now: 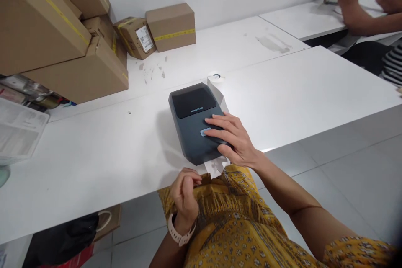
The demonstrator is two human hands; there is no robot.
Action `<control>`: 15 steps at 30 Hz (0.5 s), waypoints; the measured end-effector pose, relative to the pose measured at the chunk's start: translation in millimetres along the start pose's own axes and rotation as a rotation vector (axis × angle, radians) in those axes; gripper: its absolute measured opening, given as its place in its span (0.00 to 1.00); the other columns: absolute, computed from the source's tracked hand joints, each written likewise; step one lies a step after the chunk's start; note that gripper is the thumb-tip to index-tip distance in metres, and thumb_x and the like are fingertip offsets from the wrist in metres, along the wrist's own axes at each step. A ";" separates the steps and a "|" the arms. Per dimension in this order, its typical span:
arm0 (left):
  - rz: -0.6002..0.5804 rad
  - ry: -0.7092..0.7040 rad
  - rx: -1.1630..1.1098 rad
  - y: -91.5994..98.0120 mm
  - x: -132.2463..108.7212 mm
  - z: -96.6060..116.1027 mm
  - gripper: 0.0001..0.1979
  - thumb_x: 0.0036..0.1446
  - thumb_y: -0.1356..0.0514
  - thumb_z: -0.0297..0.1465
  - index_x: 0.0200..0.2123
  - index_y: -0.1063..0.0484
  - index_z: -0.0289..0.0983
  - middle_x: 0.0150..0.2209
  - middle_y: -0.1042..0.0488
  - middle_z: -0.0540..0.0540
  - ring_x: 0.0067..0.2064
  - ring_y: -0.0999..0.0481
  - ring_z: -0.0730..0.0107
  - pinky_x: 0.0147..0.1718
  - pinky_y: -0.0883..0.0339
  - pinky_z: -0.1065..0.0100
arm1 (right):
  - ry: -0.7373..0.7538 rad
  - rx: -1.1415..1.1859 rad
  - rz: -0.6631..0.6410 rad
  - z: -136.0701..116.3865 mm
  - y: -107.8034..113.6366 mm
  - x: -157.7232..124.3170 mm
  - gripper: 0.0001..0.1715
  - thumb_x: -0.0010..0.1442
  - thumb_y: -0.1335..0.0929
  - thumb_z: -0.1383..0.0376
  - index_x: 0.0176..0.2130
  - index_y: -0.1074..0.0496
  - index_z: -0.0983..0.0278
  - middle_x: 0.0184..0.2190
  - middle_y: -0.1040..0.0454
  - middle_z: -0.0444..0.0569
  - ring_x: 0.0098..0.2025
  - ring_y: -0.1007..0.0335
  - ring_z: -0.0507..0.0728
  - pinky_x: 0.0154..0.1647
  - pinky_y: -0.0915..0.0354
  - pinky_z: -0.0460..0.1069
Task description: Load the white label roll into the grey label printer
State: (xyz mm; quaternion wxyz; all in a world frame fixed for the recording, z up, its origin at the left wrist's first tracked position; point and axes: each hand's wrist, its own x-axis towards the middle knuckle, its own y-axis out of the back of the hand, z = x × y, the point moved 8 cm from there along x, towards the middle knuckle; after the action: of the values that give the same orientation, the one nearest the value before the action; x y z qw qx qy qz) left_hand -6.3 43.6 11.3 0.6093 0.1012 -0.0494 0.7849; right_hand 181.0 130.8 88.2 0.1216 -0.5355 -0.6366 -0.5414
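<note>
A dark grey label printer [185, 134] lies on the white table near its front edge. My right hand [235, 138] rests over its right side with the fingers spread, one fingertip on the light blue button [205, 132]. A strip of white label paper [214, 166] sticks out of the printer's near end, its tip creased or torn. Backing paper [218, 90] runs out behind the printer to a small white roll [216, 76]. My left hand [186, 190], a pale watch at its wrist, is curled closed just below the paper strip at the table edge; nothing shows in it.
Cardboard boxes [40, 21] are stacked at the back left, with two smaller boxes [171, 27] against the wall. A clear plastic bin [19, 130] stands at the left edge. A co-worker's arms [361, 16] show at the far right. Under the table lies a black bag [63, 238].
</note>
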 end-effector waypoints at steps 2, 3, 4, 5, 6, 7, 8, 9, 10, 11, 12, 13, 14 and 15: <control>0.150 -0.088 -0.010 11.5 7.3 7.4 0.18 0.72 0.47 0.36 0.30 0.25 0.40 0.27 0.28 0.48 0.30 0.27 0.67 0.30 0.33 0.66 | -0.027 -0.039 -0.028 -3.7 -2.8 1.9 0.21 0.75 0.39 0.56 0.58 0.24 0.55 0.62 0.21 0.53 0.65 0.26 0.64 0.69 0.36 0.67; 0.205 -0.118 -0.006 14.8 11.3 10.2 0.17 0.72 0.47 0.36 0.31 0.26 0.41 0.28 0.28 0.48 0.31 0.27 0.67 0.30 0.32 0.66 | -0.051 -0.069 -0.034 -5.6 -3.5 4.5 0.20 0.75 0.39 0.57 0.57 0.23 0.54 0.62 0.20 0.52 0.64 0.26 0.64 0.70 0.38 0.67; 0.248 -0.142 0.004 16.8 15.1 12.6 0.16 0.72 0.47 0.35 0.32 0.26 0.41 0.29 0.27 0.48 0.31 0.27 0.67 0.30 0.32 0.65 | -0.075 -0.111 -0.035 -7.6 -3.9 7.6 0.18 0.75 0.38 0.57 0.56 0.23 0.53 0.61 0.20 0.50 0.63 0.25 0.64 0.71 0.41 0.68; 0.284 -0.163 0.022 18.0 18.4 14.5 0.14 0.71 0.46 0.35 0.33 0.26 0.40 0.31 0.26 0.48 0.32 0.27 0.67 0.31 0.31 0.65 | -0.090 -0.158 -0.031 -9.9 -4.2 11.0 0.16 0.75 0.37 0.57 0.53 0.23 0.52 0.60 0.19 0.49 0.63 0.25 0.64 0.74 0.45 0.70; 0.314 -0.178 0.042 18.5 21.1 15.8 0.13 0.71 0.46 0.34 0.35 0.25 0.40 0.33 0.25 0.47 0.33 0.26 0.67 0.32 0.30 0.65 | -0.093 -0.202 -0.026 -12.5 -4.8 14.5 0.13 0.74 0.35 0.56 0.51 0.23 0.52 0.60 0.19 0.47 0.64 0.26 0.65 0.76 0.51 0.70; 0.336 -0.189 0.060 18.3 23.1 16.5 0.11 0.71 0.45 0.34 0.36 0.25 0.40 0.36 0.24 0.47 0.36 0.24 0.67 0.34 0.28 0.65 | -0.085 -0.236 -0.021 -14.9 -5.9 17.7 0.11 0.72 0.33 0.54 0.49 0.23 0.52 0.59 0.18 0.47 0.65 0.27 0.66 0.78 0.55 0.71; 0.355 -0.196 0.075 17.8 24.4 16.5 0.10 0.71 0.44 0.33 0.38 0.24 0.41 0.39 0.23 0.46 0.40 0.22 0.66 0.38 0.26 0.64 | -0.067 -0.252 -0.020 -16.9 -7.4 20.4 0.09 0.71 0.31 0.53 0.47 0.23 0.52 0.59 0.18 0.46 0.67 0.29 0.67 0.79 0.59 0.71; 0.367 -0.200 0.085 16.7 25.1 16.0 0.09 0.71 0.44 0.33 0.40 0.23 0.41 0.43 0.22 0.45 0.45 0.21 0.64 0.43 0.25 0.63 | -0.047 -0.254 -0.022 -18.0 -9.2 22.1 0.10 0.70 0.30 0.51 0.45 0.24 0.52 0.59 0.18 0.46 0.69 0.31 0.67 0.79 0.61 0.71; 0.364 -0.202 0.091 14.5 25.6 15.1 0.08 0.71 0.43 0.33 0.45 0.23 0.42 0.48 0.22 0.44 0.52 0.21 0.62 0.49 0.25 0.61 | -0.032 -0.249 -0.026 -18.0 -10.7 22.5 0.10 0.70 0.30 0.51 0.45 0.25 0.52 0.59 0.19 0.45 0.70 0.32 0.67 0.80 0.62 0.70; 0.345 -0.209 0.094 11.3 26.0 14.4 0.10 0.71 0.43 0.34 0.50 0.23 0.43 0.54 0.23 0.43 0.59 0.23 0.59 0.55 0.26 0.59 | -0.025 -0.241 -0.028 -17.0 -11.7 21.2 0.10 0.71 0.31 0.50 0.45 0.25 0.52 0.60 0.19 0.45 0.71 0.33 0.66 0.80 0.63 0.70; 0.309 -0.215 0.098 7.0 26.5 13.4 0.14 0.71 0.43 0.35 0.57 0.25 0.44 0.61 0.26 0.42 0.65 0.27 0.56 0.61 0.29 0.56 | -0.029 -0.229 -0.025 -15.1 -11.9 18.2 0.11 0.72 0.32 0.50 0.46 0.25 0.52 0.60 0.19 0.45 0.71 0.34 0.66 0.80 0.63 0.70; 0.256 -0.212 0.103 1.9 27.0 11.8 0.19 0.72 0.44 0.36 0.64 0.29 0.44 0.68 0.31 0.41 0.71 0.32 0.54 0.67 0.33 0.54 | -0.044 -0.207 -0.013 -12.7 -11.2 13.2 0.12 0.73 0.33 0.51 0.49 0.25 0.53 0.62 0.20 0.46 0.71 0.34 0.66 0.79 0.62 0.70; 0.196 -0.195 0.107 -3.3 27.4 9.1 0.24 0.72 0.44 0.37 0.69 0.35 0.45 0.73 0.37 0.41 0.75 0.38 0.53 0.71 0.38 0.53 | -0.073 -0.169 0.013 -9.7 -9.5 6.3 0.13 0.74 0.35 0.52 0.52 0.25 0.53 0.64 0.23 0.46 0.71 0.34 0.65 0.79 0.59 0.70; 0.138 -0.167 0.110 -7.9 27.3 5.6 0.28 0.73 0.45 0.37 0.74 0.41 0.45 0.77 0.43 0.41 0.77 0.43 0.52 0.73 0.41 0.53 | -0.123 -0.117 0.053 -5.4 -7.0 -2.4 0.16 0.75 0.36 0.53 0.56 0.26 0.53 0.68 0.26 0.47 0.72 0.34 0.65 0.78 0.55 0.70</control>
State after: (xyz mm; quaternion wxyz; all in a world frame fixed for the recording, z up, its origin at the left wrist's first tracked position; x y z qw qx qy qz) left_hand -4.6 70.3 22.4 0.5409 0.1959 -0.0639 0.8154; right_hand 173.9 126.2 84.6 0.0649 -0.5908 -0.5957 -0.5403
